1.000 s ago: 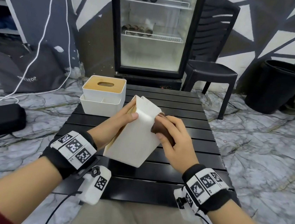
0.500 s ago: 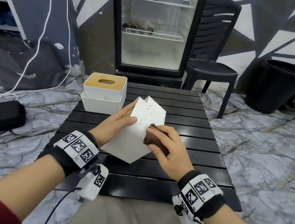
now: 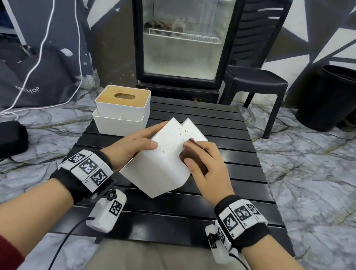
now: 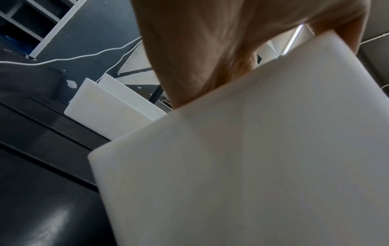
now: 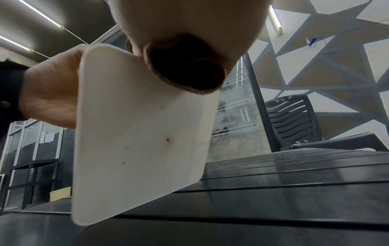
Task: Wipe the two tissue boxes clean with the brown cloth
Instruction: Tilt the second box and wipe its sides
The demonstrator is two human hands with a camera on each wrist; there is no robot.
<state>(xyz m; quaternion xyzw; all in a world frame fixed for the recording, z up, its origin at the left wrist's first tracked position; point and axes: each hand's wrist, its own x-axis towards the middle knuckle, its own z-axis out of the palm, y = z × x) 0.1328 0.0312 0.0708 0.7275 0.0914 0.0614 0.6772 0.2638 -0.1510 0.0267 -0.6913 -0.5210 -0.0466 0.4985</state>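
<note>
Head-camera view: a seated person tilts a white tissue box (image 3: 162, 166) on one corner over a black slatted table (image 3: 245, 180), its speckled face turned upward. Their left hand (image 3: 133, 145) grips the box's left side, thumb lying on the spotted face and fingers wrapped around the far edge. Their right hand (image 3: 206, 167) curls around a bunched brown cloth (image 3: 188, 158) and presses it against the right edge of the same face, beside a scatter of small brown spots.

From the right wrist camera, the cloth (image 5: 185, 66) shows as a dark rolled wad tucked under the palm and touching the box (image 5: 139, 133) near its upper rim; a few marks dot the panel below it, and the box's lower corner appears to rest on the table (image 5: 294, 191), though the contact point is hard to make out. The left wrist camera is mostly filled by a plain white side of the box (image 4: 242, 166), with the left hand (image 4: 200, 50) reaching over its top edge.

A second tissue box (image 3: 122, 110), white with a wooden slotted lid, stands upright at the table's far left corner, apart from both hands. Behind the table are a glass-door fridge (image 3: 181, 35), a dark plastic chair (image 3: 256, 77) and a black bin (image 3: 341, 98) on the marble-patterned floor.
</note>
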